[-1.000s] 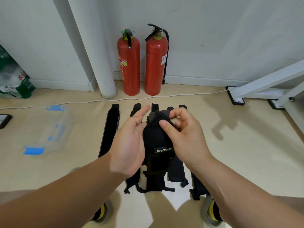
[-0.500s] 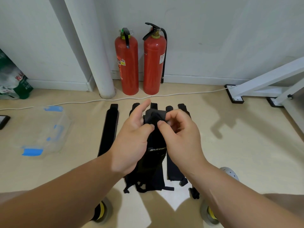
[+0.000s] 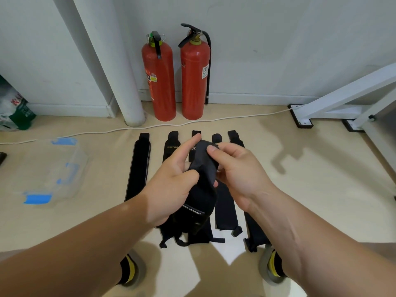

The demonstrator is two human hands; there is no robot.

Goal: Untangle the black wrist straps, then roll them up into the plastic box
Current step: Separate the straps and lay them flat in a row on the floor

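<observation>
A pale floor (image 3: 321, 200) runs back to a white wall, where a white pillar (image 3: 120, 71) stands at the left and a white metal frame (image 3: 342, 93) slants in from the right. Two red fire extinguishers (image 3: 158, 82) stand upright side by side against the wall, just beside the pillar.

The clear plastic box (image 3: 51, 168), with blue clips, sits on the floor well to my left, apart from everything else. A row of black wrist straps (image 3: 139, 168) lies flat before me, side by side, their length pointing toward the wall.

Above that row I hold one more black wrist strap (image 3: 203, 168) off the floor between both hands, its lower part hanging loose and bunched. My left hand (image 3: 171, 185) grips its middle with the thumb curled onto the cloth, forefinger pointing up. My right hand (image 3: 240, 174) pinches its upper end between thumb and bent fingers.

A thin white cable (image 3: 214, 122) trails across the floor between the extinguishers and the far ends of the straps.
</observation>
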